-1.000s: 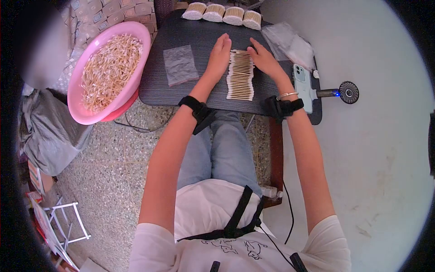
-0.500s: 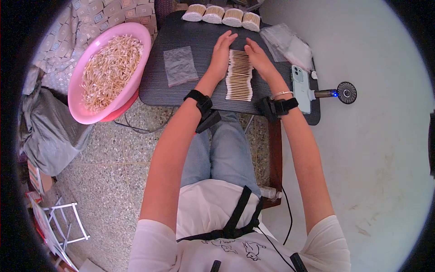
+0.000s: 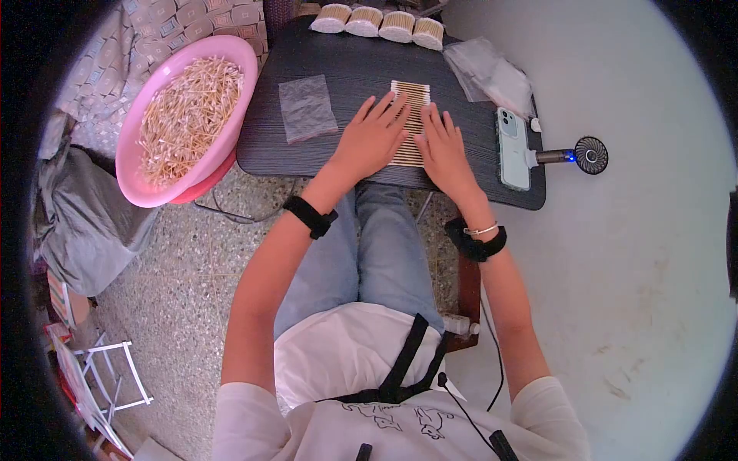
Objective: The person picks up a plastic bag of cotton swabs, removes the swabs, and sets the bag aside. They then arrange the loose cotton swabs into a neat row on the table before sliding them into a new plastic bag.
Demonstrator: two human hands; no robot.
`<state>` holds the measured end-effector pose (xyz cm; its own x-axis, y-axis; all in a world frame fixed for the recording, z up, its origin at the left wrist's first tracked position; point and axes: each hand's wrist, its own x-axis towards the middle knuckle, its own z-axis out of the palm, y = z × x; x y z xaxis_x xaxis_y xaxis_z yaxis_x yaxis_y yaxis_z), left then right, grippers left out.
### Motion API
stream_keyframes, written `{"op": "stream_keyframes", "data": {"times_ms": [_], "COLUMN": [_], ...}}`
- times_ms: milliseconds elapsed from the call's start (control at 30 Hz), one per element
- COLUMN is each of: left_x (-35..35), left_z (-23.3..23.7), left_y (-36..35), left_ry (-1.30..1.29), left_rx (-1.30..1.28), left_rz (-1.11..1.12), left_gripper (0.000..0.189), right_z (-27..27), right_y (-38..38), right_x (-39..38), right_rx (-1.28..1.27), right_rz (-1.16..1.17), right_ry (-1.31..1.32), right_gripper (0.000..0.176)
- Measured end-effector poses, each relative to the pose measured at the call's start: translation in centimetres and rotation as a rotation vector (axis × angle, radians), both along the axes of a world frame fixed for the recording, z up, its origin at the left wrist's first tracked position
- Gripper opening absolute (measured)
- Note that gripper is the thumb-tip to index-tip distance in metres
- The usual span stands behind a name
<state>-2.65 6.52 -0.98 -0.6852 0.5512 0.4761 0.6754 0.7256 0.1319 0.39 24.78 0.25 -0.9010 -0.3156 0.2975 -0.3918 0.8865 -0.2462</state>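
A row of cotton swabs (image 3: 413, 94) lies side by side on the dark table (image 3: 307, 50), white tips to left and right. My left hand (image 3: 374, 137) rests palm down over the row's left ends, fingers stretched out. On the other side, my right hand (image 3: 443, 147) lies flat along the right ends with its fingers apart. Both hands hide parts of the row, mostly its tips. To the left of my left hand is a flat clear plastic bag (image 3: 307, 109).
A pink basin (image 3: 127, 165) full of loose cotton swabs stands left of the table. Several round swab bundles (image 3: 397, 27) line the back edge. Plastic bags (image 3: 492, 73), a phone (image 3: 513, 154) and a small fan (image 3: 591, 155) are at the right, near the wall.
Both hands have come nearer to my body and turned from upright at the row's sides to palms down over its edges. The row's side edges look straighter now.
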Motion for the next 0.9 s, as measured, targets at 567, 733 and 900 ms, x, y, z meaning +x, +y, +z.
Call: {"op": "stream_keyframes", "data": {"times_ms": [567, 733, 900], "left_x": [1.1, 3.3, 3.7], "left_z": [0.9, 1.1, 0.9], "left_y": [-0.8, -1.5, -1.9], "left_ry": [-0.073, -0.063, -0.026], "left_rx": [0.037, 0.006, -0.02], "left_rz": [-0.049, -0.1, -0.094], "left_gripper": [0.052, 0.052, 0.048], "right_z": [0.8, 1.2, 1.2], "right_y": [-0.5, -0.5, -0.4], "right_x": [0.7, 2.1, 3.0], "right_rx": [-0.044, 0.073, 0.119], "right_rz": [0.019, 0.086, 0.097], "right_ry": [0.034, 0.0, 0.005], "right_gripper": [0.055, 0.058, 0.058]}}
